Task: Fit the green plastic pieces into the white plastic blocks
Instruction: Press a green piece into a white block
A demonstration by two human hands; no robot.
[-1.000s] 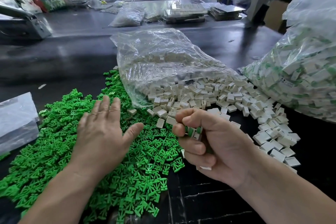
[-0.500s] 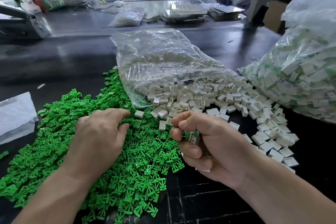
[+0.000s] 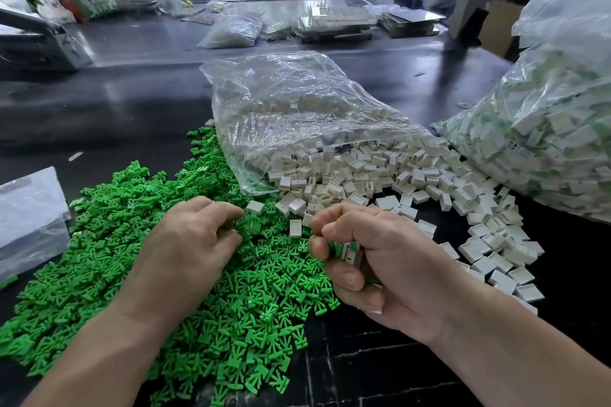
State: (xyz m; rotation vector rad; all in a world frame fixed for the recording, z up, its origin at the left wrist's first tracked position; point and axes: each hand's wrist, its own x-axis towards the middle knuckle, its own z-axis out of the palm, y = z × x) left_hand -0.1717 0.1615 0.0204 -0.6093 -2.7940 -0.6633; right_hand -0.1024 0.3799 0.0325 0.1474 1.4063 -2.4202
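Observation:
A wide heap of small green plastic pieces [image 3: 109, 241] covers the dark table at the left and centre. White plastic blocks [image 3: 380, 172] spill from the mouth of a clear bag [image 3: 291, 109] toward the right. My left hand [image 3: 188, 244] rests on the green heap with fingers curled down, pinching among the pieces; what it holds is hidden. My right hand [image 3: 370, 258] is a fist closed around several white blocks with green pieces [image 3: 348, 249] in them, seen between the fingers.
A big clear bag of white-and-green assembled blocks [image 3: 545, 116] fills the right side. A flat clear plastic bag [image 3: 29, 215] lies at the left edge. The dark table [image 3: 132, 99] holds trays, bags and a machine at the back.
My left hand went from flat with spread fingers to curled, digging into the green heap a little farther forward. My right fist has barely moved.

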